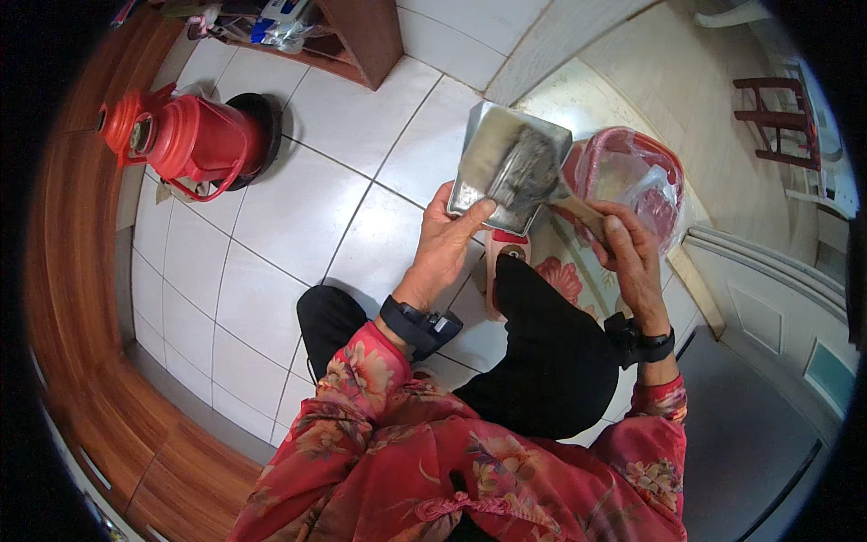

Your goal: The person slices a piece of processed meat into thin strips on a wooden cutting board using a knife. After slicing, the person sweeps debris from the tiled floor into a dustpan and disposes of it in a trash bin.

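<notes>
My left hand [450, 234] grips the near left edge of a shallow metal tray [467, 193], thumb on its inner face. The tray is tilted, and dark grey fluff or dust lies in it. In my right hand [626, 247] is the wooden handle of a brush [579, 210]. The brush's head reaches the tray's right side, where grey matter partly hides it. Just right of the tray stands a red bin [667, 146] lined with a clear plastic bag [650, 190], partly behind my right hand.
Red plastic vacuum flasks [203, 139] stand on the tiled floor [311, 190] at the left, by wooden cabinets [81, 271]. A wooden shelf [362, 40] is at the top. A floral mat [562, 274] lies below the bin. At the right are a white door [758, 305] and a dark red stool [779, 122].
</notes>
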`<state>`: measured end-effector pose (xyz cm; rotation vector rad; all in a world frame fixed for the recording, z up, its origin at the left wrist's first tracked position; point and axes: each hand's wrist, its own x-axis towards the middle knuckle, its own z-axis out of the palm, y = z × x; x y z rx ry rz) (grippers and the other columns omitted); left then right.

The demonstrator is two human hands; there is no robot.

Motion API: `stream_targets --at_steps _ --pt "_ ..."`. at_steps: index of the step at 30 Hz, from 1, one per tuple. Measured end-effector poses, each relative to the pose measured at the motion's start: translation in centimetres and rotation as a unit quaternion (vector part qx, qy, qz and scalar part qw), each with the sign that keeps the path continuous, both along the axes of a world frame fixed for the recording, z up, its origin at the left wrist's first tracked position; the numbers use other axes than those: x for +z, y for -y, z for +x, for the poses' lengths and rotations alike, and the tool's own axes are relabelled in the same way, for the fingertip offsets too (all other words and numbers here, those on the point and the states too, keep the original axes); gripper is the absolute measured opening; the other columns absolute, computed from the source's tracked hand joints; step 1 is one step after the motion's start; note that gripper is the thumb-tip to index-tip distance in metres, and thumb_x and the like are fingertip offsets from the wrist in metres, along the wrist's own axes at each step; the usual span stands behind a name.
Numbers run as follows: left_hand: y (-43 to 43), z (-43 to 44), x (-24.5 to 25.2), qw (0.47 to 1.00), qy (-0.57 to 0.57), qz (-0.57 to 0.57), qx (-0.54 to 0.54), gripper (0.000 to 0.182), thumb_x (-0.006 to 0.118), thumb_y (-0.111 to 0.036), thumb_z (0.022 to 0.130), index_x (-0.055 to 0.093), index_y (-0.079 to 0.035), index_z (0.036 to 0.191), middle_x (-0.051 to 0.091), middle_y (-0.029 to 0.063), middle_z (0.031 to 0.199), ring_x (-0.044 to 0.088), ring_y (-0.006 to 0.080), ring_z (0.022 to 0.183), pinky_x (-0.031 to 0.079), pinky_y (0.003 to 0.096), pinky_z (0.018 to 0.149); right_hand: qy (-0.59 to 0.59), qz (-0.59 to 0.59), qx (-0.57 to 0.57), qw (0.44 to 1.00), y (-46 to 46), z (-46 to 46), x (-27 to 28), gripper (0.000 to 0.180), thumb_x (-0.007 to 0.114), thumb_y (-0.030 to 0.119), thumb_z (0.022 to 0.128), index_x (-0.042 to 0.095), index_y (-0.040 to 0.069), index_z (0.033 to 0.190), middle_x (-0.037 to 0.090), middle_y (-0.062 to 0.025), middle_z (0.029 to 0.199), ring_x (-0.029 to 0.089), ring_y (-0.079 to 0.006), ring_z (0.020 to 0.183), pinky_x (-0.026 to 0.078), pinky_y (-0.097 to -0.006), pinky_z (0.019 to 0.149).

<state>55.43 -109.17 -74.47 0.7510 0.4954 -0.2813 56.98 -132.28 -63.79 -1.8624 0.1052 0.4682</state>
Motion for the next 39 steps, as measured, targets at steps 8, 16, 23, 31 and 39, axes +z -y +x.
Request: stream_targets --at_steps 8,16,23,31,39 --pt "-4.3 0.4 -6.9 0.991 -0.104 -0.025 0.075 0.038 0.071 -0.011 0.085 0.053 -0.006 0.117 0.064 0.0062 0.107 0.063 0.0152 0.091 0.053 0.0304 0.076 0.148 -0.223 0.104 0.958 0.5 0.4 0.1 0.039 0.058 0.017 0.091 0.053 0.007 0.128 0.062 -0.0093 0.103 0.06 -0.0194 0.092 0.048 -0.0329 0.082" --pt "-21.2 2.5 -21.0 0.956 -0.164 0.116 0.214 0.025 0.067 -0.003 0.083 0.055 -0.006 0.105 0.064 0.0062 0.089 0.06 0.0161 0.068 0.047 0.0274 0.049 0.035 -0.296 -0.309 0.903 20.0 -4.2 -5.8 0.056 0.054 0.043 0.095 0.046 0.007 0.138 0.055 -0.01 0.13 0.053 -0.0202 0.116 0.04 -0.0337 0.096" --pt "-27.9 4.7 -25.0 0.946 -0.074 0.246 0.199 0.021 0.071 -0.013 0.083 0.059 -0.004 0.097 0.065 0.0098 0.086 0.06 0.0208 0.066 0.05 0.0316 0.054 -0.188 0.118 -0.311 0.924 21.4 -6.1 -14.3 0.038 0.055 0.031 0.096 0.053 0.004 0.122 0.062 -0.0065 0.11 0.059 -0.0165 0.089 0.048 -0.0304 0.072" --pt "-32.4 -3.1 -22.0 0.93 -0.153 0.3 0.144 0.026 0.071 -0.03 0.087 0.059 -0.008 0.092 0.059 0.001 0.079 0.058 0.0134 0.075 0.051 0.0326 0.075 -0.116 0.068 -0.393 0.91 18.0 -5.9 -15.2 0.031 0.058 0.017 0.092 0.054 0.001 0.118 0.062 -0.0093 0.104 0.061 -0.0182 0.086 0.05 -0.0307 0.072" --pt "-25.9 -8.3 -14.1 0.865 -0.095 0.491 0.03 0.038 0.062 -0.004 0.086 0.052 -0.005 0.122 0.061 0.0049 0.11 0.059 0.0149 0.099 0.049 0.0286 0.081 -0.167 -0.017 -0.282 0.945 6.7 -0.2 -9.6 0.052 0.065 0.013 0.08 0.05 0.001 0.129 0.058 -0.0104 0.115 0.056 -0.0208 0.1 0.047 -0.0332 0.088"
